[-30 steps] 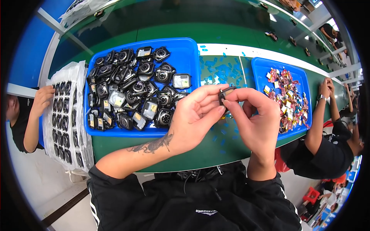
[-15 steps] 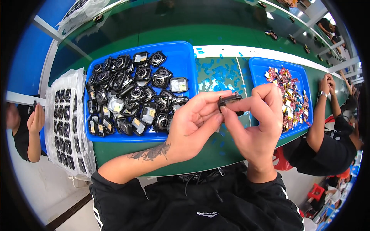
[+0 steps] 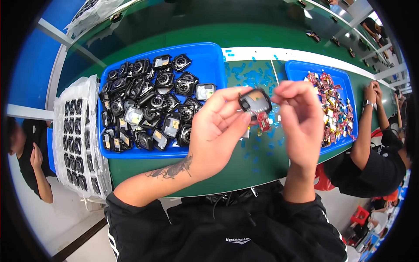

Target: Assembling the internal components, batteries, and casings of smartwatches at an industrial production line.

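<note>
Left grip [image 3: 218,133] pinches a black, square-framed watch case [image 3: 256,103] between thumb and fingers, above the green counter [image 3: 253,170]. Good handling probably means keeping this hold on the rim, without straining the small red part [image 3: 263,122] at its lower edge. Right grip [image 3: 302,124] curls partly open beside the case; whether it holds anything cannot be told.

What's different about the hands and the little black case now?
The right hand let go and moved right. The left hand keeps holding the black case, which has turned to show its wide side; a red piece shows below it. The big blue tray stayed put.
</note>
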A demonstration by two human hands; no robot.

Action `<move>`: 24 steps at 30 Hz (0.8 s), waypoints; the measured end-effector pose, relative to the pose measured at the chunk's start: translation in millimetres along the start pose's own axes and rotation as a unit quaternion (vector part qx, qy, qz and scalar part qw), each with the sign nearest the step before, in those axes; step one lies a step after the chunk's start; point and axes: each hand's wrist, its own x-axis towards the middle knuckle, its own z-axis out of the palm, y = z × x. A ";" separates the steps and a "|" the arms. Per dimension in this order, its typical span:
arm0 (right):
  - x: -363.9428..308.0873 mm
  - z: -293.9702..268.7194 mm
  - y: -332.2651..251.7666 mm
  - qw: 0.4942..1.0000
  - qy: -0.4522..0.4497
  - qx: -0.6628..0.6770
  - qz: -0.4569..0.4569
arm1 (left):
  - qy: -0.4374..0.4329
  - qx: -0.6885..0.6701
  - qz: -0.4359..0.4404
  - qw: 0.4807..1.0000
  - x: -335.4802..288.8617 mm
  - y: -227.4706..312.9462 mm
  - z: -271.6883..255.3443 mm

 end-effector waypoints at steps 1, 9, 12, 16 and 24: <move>-4.3 -3.0 -4.7 0.999 0.020 0.009 0.024 | 0.018 0.000 -0.006 1.000 2.9 3.8 -1.0; -20.4 0.8 -14.6 0.993 -0.005 -0.068 0.095 | -0.005 0.055 0.051 0.997 5.2 15.1 -0.2; -19.8 -2.9 -22.9 0.993 0.002 -0.074 0.094 | -0.055 0.221 0.100 0.968 10.7 25.9 -9.3; -16.6 -3.1 -26.1 0.994 -0.028 -0.070 0.079 | -0.119 0.424 0.192 0.877 13.2 29.0 -10.2; -9.7 -7.1 -24.2 0.992 -0.076 -0.043 0.089 | -0.120 0.458 0.193 0.859 13.3 36.7 -11.5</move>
